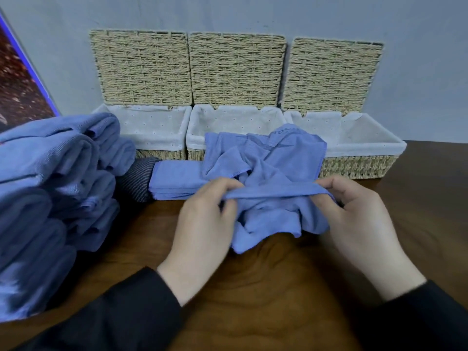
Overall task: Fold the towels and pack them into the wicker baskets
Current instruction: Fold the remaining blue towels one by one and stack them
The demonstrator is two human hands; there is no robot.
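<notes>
A crumpled blue towel (266,178) lies on the wooden table in front of the middle basket. My left hand (202,224) pinches its near edge on the left, and my right hand (359,221) pinches the same edge on the right, stretching a strip of cloth between them. Behind stand three wicker baskets with white liners and raised lids: the left basket (152,133), the middle basket (238,122) and the right basket (354,148). No towel shows inside any of them. A folded blue towel (177,181) lies flat to the left of the crumpled one.
A tall heap of blue towels (55,193) fills the left side of the table. A dark striped cloth (136,181) sits between the heap and the folded towel. A grey wall (417,72) backs the baskets. Brown tabletop (266,287) shows near me.
</notes>
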